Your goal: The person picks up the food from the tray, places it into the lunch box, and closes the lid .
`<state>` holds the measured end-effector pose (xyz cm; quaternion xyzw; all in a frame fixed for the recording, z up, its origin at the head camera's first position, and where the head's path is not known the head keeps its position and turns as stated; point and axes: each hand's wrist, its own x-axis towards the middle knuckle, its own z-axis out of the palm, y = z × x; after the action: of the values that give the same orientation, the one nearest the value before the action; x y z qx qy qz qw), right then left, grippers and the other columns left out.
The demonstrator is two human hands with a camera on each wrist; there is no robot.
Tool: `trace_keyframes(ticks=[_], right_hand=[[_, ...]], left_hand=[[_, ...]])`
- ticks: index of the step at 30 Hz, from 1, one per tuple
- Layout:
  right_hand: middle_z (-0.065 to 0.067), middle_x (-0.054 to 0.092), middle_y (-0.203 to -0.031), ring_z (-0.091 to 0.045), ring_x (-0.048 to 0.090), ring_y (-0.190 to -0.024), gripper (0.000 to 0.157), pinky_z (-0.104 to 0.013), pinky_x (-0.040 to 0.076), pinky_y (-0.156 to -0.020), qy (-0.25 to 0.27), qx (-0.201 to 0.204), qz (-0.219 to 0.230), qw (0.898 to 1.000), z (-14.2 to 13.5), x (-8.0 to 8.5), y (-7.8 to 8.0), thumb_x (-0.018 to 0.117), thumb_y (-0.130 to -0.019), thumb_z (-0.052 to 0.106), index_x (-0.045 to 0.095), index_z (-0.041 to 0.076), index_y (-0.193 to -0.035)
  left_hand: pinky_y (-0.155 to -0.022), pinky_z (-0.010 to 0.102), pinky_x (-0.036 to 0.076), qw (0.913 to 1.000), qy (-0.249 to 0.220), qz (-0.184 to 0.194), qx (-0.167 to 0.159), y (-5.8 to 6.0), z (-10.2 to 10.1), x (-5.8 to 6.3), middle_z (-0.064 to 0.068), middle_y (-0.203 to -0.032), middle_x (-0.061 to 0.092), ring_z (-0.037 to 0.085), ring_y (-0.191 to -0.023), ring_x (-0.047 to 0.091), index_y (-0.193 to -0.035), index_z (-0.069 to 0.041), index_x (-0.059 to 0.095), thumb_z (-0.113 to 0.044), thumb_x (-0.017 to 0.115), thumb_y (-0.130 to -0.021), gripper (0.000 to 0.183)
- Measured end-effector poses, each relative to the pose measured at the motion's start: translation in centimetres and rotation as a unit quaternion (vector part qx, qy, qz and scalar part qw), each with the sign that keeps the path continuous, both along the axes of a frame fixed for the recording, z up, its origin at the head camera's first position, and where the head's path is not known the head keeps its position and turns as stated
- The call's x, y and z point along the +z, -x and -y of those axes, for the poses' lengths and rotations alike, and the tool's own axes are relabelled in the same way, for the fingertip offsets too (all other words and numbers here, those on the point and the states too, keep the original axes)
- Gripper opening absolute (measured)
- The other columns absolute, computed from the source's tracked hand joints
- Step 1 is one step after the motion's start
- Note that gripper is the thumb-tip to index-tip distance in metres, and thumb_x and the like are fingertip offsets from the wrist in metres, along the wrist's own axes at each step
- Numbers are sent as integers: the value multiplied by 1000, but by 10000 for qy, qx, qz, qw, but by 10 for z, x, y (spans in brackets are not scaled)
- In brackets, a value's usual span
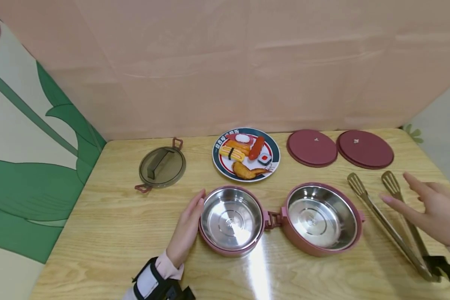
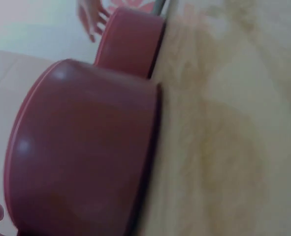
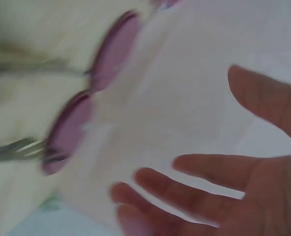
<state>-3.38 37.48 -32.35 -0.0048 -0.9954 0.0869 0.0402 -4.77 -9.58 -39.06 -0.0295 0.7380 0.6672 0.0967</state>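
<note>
Two round pink pots with steel insides stand side by side, the left pot and the right pot. A brown clasp-like handle sits between them. My left hand rests along the left pot's outer side with its fingers extended. In the left wrist view, the nearer pot's wall fills much of the picture. To the right, my right hand hovers with fingers spread over a pair of metal tongs with slotted heads. That hand holds nothing in the right wrist view.
Behind the pots is a plate of toy-like sushi, sausage and a chicken wing. Two dark red round lids lie at the back right. At the left lies a see-through lid with a handle. A pink backdrop rises behind the wooden table.
</note>
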Motion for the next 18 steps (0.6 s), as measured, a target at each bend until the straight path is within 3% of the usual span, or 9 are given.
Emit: trace_keyframes(ticks=[4,6,8,13,18], right_hand=[[-56,41,-110,-41,58,-59,110,-49,51,-53,-298,-315,1438,9887,-30,-14,9,50,-91,62,14,-34,-131],[-54,47,-102,-30,57,-52,113,-43,50,-51,-264,-332,1835,9821,-40,-21,11,48,-91,64,11,-36,-129],[-53,48,-98,-31,58,-55,116,-43,50,-53,-235,-374,2159,9754,-45,-26,13,47,-90,66,8,-37,-127],[-47,53,-86,-26,54,-52,117,-37,46,-49,-249,-338,2280,9727,-51,-34,15,45,-90,68,13,-39,-125],[-17,52,-61,-14,39,-45,118,-27,34,-45,-164,-312,2294,9727,-52,-45,11,42,-90,69,8,-37,-129]], left_hand=[[-123,50,12,9998,-166,82,5,-3,-4,-5,9,-156,33,27,-148,21,-150,-11,33,-36,35,-105,52],[-123,50,12,9997,-240,40,73,-3,-4,-7,8,-156,34,27,-148,22,-150,-11,33,-33,33,-105,50],[-123,50,12,9994,-307,25,167,-4,-4,-8,7,-156,34,26,-148,22,-150,-12,33,-31,32,-105,48],[-123,49,15,9976,-583,-68,365,-3,-5,-11,8,-155,35,26,-147,23,-147,-8,36,-26,34,-105,46],[-122,47,20,9946,-782,-258,628,-3,-8,-14,10,-150,41,25,-144,30,-144,-7,41,-19,36,-105,42]])
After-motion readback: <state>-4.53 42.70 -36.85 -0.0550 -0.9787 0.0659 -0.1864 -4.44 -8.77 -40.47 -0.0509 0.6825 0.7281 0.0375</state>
